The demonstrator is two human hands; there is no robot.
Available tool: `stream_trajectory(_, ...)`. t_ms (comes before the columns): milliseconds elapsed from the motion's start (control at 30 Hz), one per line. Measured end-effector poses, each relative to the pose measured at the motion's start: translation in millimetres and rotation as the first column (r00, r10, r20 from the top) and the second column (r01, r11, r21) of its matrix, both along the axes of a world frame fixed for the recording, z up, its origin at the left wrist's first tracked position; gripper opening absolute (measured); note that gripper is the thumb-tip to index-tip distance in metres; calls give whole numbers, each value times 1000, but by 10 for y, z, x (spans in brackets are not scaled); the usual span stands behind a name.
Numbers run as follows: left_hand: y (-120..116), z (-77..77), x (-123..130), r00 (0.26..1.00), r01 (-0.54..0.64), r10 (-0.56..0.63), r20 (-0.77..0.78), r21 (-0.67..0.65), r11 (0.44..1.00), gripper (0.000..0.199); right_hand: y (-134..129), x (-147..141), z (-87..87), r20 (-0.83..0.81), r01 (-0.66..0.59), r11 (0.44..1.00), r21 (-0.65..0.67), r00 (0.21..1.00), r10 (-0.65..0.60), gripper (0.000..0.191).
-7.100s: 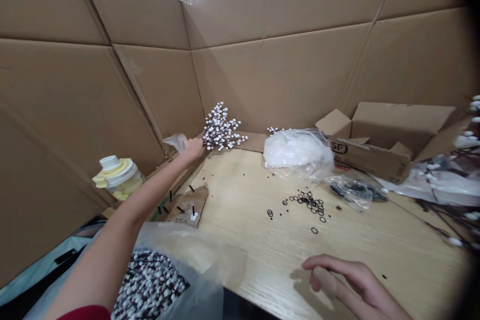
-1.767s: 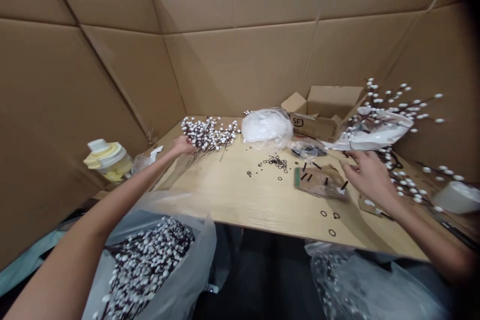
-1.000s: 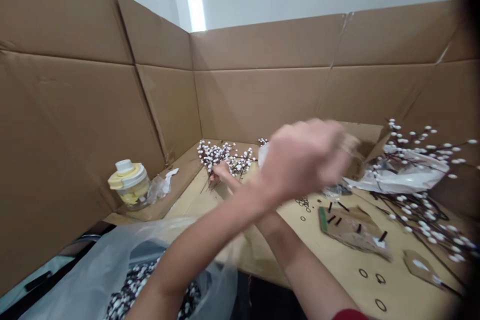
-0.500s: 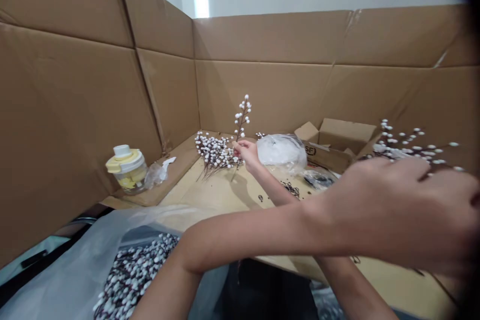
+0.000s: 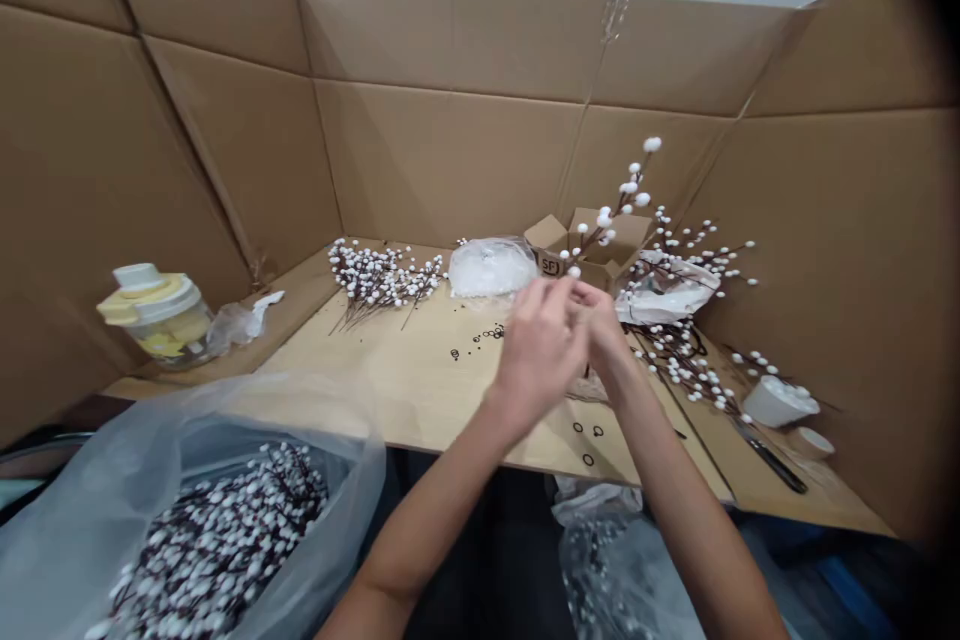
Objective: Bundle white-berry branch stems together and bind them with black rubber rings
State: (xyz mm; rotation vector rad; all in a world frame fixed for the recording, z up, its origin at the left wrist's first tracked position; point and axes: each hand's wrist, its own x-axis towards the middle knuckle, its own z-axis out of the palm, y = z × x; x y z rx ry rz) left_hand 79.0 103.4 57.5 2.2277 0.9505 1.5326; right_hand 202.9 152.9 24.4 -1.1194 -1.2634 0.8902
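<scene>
The left hand and right hand meet above the counter, fingers pinched narrowly at the base of a white-budded faux pussy willow stem, holding it upright.

The one head-worn camera looks forward and down from above the near edge of a wooden table, facing a cardboard wall at twelve o'clock. The left hand and right hand sit close, just below centre, with a clear plastic bag nearest at seven o'clock.
</scene>
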Motion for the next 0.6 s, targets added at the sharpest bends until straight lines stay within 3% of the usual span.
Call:
stream_trajectory(100, 263, -600, -358, 1000, 15, -15, 3, -333, 943, 36, -70, 23, -139, -27, -70, 997, -42, 997, 68, 55)
stream_trajectory(200, 370, -960, -630, 995, 102, -96, 35, -441, 892, 24, -57, -179, -309, -9, -163, 981, -104, 987, 163, 57)
stream_trajectory(267, 377, -1060, -741, 989, 147, -128, 74, -464, 873, 27, -32, -367, -421, 8, -198, 973, -120, 980, 201, 58)
stream_trajectory(467, 418, -1140, -905, 982, 174, -109, 156, -498, 850, 28, 73, -728, -681, 113, -165, 980, -108, 978, 177, 53)
stream_trajectory(600, 487, -1272, -915, 986, 145, -79, 148, -510, 848, 22, -69, -707, -590, 241, -103, 988, -111, 962, 127, 43)
